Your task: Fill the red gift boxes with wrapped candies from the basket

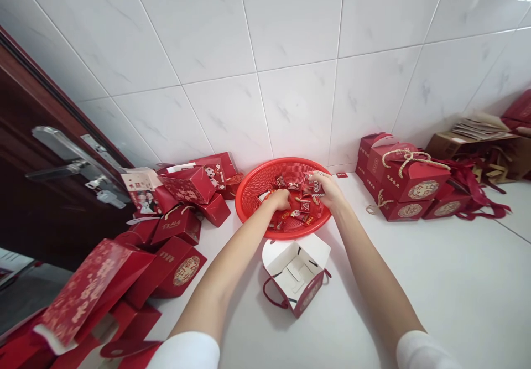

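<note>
A: What is nearest, between the 2 forearms?
B: An open box (312, 296) on the white tabletop (332, 336), upright, its white inside showing and dark red cord loops at its sides. I see nothing in it.
A: And just beyond it?
B: A red plastic basket (286, 235), with small wrapped sweets (305, 206) scattered over its bottom.
A: Where is the left hand (280, 198)?
B: In the basket, over the sweets, its fingers bent downward. I cannot tell whether they pinch anything.
A: The right hand (327, 189)?
B: At the basket's right side, fingers pinching a red-and-white packet (316, 185).
A: What lies to the sides?
B: On the left, red boxes (172, 266) heaped near a dark door (25, 192) with keys (108, 198) in its lock. On the right, stacked red boxes with rope handles (415, 183), and farther off a brown carton (450, 145) with papers on top.
A: Behind everything?
B: A tiled wall (298, 109), pale with grey veining.
</note>
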`<state>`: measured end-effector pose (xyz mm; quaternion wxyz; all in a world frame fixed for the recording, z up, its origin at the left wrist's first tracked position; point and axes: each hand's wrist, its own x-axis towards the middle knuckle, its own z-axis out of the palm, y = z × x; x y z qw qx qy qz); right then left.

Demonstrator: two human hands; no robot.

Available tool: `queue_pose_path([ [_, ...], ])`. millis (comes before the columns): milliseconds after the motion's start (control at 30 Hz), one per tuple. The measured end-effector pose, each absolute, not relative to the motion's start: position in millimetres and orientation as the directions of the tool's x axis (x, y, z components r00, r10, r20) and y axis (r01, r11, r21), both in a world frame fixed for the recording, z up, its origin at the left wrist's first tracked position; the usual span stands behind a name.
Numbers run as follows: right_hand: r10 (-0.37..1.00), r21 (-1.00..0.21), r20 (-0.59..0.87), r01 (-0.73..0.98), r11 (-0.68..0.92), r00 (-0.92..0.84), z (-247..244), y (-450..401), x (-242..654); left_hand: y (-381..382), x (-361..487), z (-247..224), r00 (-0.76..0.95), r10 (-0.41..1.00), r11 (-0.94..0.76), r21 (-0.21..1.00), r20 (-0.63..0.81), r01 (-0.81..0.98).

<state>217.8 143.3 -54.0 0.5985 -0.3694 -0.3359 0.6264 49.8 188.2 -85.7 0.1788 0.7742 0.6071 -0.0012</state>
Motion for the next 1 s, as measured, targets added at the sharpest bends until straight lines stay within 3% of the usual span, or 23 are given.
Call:
queue_pose_path([
  [133, 0.999, -0.851, -0.044, -0.522, -0.046, -0.016, -53.3, 143.6, 218.3, 181.5, 46.3, -77.6, 0.265, 0.937, -0.194, 0.293, -0.227, 0.936],
  [567, 0.999, -0.84, -0.053, -0.541, -0.045, -0.001, -52.9, 143.8, 217.9, 183.1, 42.9, -72.5, 0.248, 0.969, -0.226, 0.363, -0.015, 0.904],
  [800, 0.998, -0.829, -0.041, -0.559, -0.013, 0.039, -55.8, 146.7, 217.6, 175.0, 54.2, -72.9, 0.409, 0.874, -0.28, 0.416, -0.261, 0.865],
  [1000, 0.999, -0.836, -0.044, -0.549, -0.026, 0.02, -55.1, 145.8, 217.3, 175.0, 45.8, -71.8, 0.363, 0.889, -0.198, 0.479, -0.28, 0.855],
])
